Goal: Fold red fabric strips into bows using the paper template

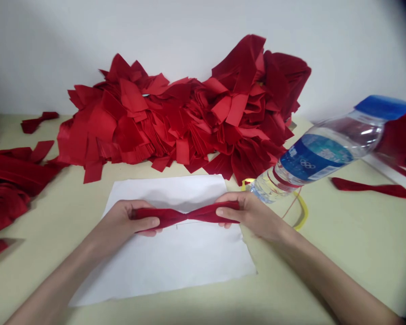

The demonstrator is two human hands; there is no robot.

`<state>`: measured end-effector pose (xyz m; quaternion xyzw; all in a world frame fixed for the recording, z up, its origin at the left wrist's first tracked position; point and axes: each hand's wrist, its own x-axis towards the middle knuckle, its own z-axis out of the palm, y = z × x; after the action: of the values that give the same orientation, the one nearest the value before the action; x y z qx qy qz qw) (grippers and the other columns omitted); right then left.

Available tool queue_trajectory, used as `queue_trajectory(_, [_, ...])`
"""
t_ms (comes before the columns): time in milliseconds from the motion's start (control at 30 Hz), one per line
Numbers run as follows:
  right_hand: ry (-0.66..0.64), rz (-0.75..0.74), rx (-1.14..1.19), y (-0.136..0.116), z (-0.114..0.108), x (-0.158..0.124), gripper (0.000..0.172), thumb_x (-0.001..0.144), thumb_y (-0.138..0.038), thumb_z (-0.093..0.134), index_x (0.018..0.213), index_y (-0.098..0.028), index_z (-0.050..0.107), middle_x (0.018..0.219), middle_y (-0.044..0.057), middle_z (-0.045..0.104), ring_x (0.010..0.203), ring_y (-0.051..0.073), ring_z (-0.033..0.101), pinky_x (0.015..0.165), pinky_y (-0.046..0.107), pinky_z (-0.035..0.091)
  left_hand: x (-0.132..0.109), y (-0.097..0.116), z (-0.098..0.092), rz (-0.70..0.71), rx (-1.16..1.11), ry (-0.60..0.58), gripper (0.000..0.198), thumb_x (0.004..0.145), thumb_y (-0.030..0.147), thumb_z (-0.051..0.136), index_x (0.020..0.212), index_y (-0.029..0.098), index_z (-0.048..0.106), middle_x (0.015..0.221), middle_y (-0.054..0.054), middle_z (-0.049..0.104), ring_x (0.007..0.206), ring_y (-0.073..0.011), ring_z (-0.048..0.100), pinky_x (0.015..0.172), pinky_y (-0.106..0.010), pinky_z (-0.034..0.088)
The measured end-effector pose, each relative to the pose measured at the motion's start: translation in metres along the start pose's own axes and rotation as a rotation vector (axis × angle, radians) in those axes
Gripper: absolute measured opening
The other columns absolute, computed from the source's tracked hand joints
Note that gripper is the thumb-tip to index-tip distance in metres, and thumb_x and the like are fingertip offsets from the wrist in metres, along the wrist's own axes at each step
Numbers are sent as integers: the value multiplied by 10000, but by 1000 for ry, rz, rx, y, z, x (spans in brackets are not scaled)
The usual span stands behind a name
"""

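Observation:
A red velvet fabric bow [171, 217], pinched narrow at its middle, is stretched level between my two hands. My left hand [135, 219] grips its left end, thumb on top and fingers beneath. Its right end is held the same way by my right hand [240, 211]. Below the bow lies a sheet of white paper [165, 266] with a thin drawn line and a short cross mark, partly covered by the bow. A yellow ring [303, 214], perhaps a tape roll or band, shows beside my right wrist, partly hidden by the bottle and hand.
A large heap of red fabric strips [176, 122] spreads along the wall. A blue-capped water bottle [314, 155] stands close to my right hand. More red fabric [10, 185] lies at left, and single red bows [372, 187] lie at right and far left.

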<state>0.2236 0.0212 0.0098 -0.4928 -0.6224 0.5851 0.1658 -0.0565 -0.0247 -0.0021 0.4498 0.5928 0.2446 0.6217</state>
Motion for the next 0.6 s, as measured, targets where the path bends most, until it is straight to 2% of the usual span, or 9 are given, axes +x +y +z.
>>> queue_trajectory(133, [27, 33, -54, 4, -4, 1, 260, 792, -361, 610, 907, -130, 636, 652, 28, 678, 602, 135, 635, 586, 238, 479, 0, -1, -8, 31, -58, 56, 232, 725, 318, 684, 912, 182, 694, 844, -23, 714, 807, -189, 657, 820, -332, 537])
queue_trajectory(267, [35, 15, -107, 7, -6, 1, 267, 829, -362, 562, 972, -144, 614, 726, 29, 688, 682, 162, 655, 621, 270, 497, -1, -1, -13, 24, -125, -4, 296, 751, 312, 671, 1013, 174, 674, 937, -36, 713, 883, -206, 653, 922, -371, 497])
queue_trajectory(333, [74, -83, -172, 6, -5, 1, 248, 844, -346, 536, 982, -155, 612, 838, 35, 686, 755, 169, 652, 681, 292, 510, 0, -2, -14, 20, -159, -46, 318, 774, 305, 652, 1065, 177, 651, 1004, -45, 702, 937, -209, 643, 959, -373, 471])
queue_trajectory(400, [217, -211, -299, 5, -1, 0, 233, 862, -322, 505, 1007, -173, 610, 996, 49, 665, 886, 186, 633, 794, 329, 501, 1, -3, -14, 19, -183, -56, 340, 787, 305, 637, 1103, 178, 627, 1050, -53, 688, 985, -212, 628, 974, -369, 455])
queue_trajectory(500, [424, -368, -528, 2, 11, -3, 249, 886, -282, 472, 1085, -187, 587, 1152, 67, 611, 1083, 209, 552, 971, 385, 413, 0, -3, -14, 8, -118, -44, 392, 772, 290, 643, 1146, 184, 591, 1092, -67, 667, 1002, -229, 618, 937, -384, 462])
queue_trajectory(533, [437, -416, -590, 1, 15, -3, 260, 889, -267, 471, 1112, -186, 577, 1169, 70, 601, 1126, 212, 522, 1005, 394, 385, -1, -2, -14, 3, -75, -29, 416, 751, 279, 658, 1151, 192, 584, 1125, -69, 651, 1014, -237, 610, 919, -386, 466])
queue_trajectory(600, [381, -502, -673, -1, 24, -2, 284, 888, -237, 476, 1155, -182, 556, 1193, 69, 587, 1188, 211, 465, 1035, 393, 363, -2, -1, -14, 8, -9, 2, 454, 705, 238, 685, 1146, 211, 579, 1221, -65, 596, 1077, -250, 571, 902, -372, 461])
